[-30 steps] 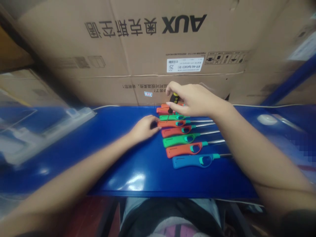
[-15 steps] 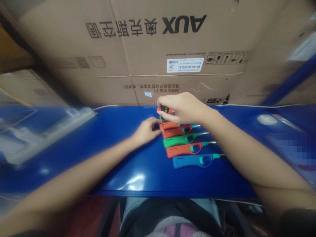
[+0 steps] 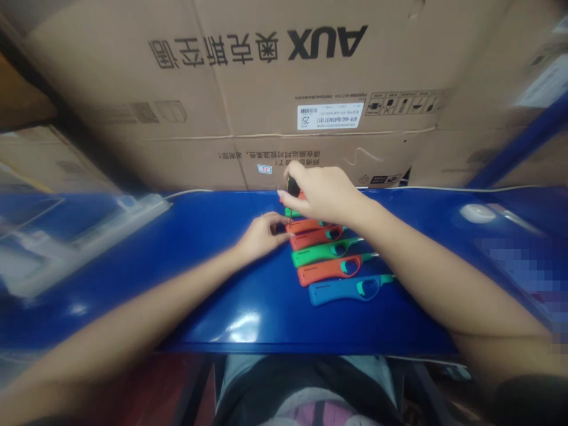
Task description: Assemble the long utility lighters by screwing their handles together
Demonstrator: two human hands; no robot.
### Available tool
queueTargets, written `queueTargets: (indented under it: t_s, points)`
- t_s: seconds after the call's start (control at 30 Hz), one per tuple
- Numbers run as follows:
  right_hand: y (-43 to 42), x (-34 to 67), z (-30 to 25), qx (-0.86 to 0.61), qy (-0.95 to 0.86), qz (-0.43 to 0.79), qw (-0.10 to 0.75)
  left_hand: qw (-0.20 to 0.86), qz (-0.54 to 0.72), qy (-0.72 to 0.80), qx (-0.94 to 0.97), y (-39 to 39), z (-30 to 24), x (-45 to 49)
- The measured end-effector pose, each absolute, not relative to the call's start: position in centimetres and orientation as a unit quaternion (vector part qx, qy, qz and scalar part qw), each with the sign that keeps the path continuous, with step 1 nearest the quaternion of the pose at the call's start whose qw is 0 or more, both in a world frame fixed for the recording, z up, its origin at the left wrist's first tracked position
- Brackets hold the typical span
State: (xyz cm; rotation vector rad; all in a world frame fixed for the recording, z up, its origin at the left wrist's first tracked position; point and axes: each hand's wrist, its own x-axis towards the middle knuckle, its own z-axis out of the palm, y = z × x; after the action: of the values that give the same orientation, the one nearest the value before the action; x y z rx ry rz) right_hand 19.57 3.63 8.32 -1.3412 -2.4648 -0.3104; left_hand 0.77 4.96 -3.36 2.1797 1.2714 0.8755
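Several long-nosed gas lighters lie side by side in a row, among them a blue lighter [image 3: 335, 291] nearest me, an orange lighter [image 3: 322, 272] and a green lighter [image 3: 313, 255]. My left hand [image 3: 261, 236] pinches the butt end of another orange lighter [image 3: 306, 225] farther back. My right hand [image 3: 328, 189] grips a small screwdriver [image 3: 293, 187] with a black and yellow handle, held upright. Its thin shaft points down to the butt of that orange lighter, between my left fingertips; the exact contact is too small to tell. My right hand partly covers the farthest lighters.
The blue table [image 3: 204, 296] ends at a front edge close to my body. A large cardboard box [image 3: 186, 148] stands along its back. At the left lies a blurred white power strip [image 3: 89, 242]; a white round object [image 3: 477, 214] sits at the right, near a cable.
My right hand has tilted the screwdriver handle more upright and shifted slightly left. The left hand keeps its place at the lighter's end.
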Motion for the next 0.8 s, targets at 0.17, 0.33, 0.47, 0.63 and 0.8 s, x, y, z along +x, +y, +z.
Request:
queueTargets:
  t_s: [0.17,0.33,0.47,0.63,0.8]
  points:
    - [4.1,20.3,8.6,-0.426,-0.881,-0.093,0.185,0.235,0.322,0.447,0.800,5.0,-3.5,0.7]
    - [4.1,20.8,8.9,-0.422,-0.886,-0.078,0.176,0.236,0.323,0.449,0.799,5.2,-3.5,0.7]
    - [4.0,20.9,9.1,-0.404,-0.893,-0.065,0.187,0.238,0.324,0.445,0.800,5.2,-3.6,0.6]
    - [3.9,20.9,9.2,-0.410,-0.893,-0.054,0.177,0.229,0.321,0.444,0.804,5.2,-3.6,0.6]
    - [4.0,21.0,9.2,-0.430,-0.886,-0.069,0.160,0.217,0.322,0.430,0.815,5.1,-3.6,0.6]
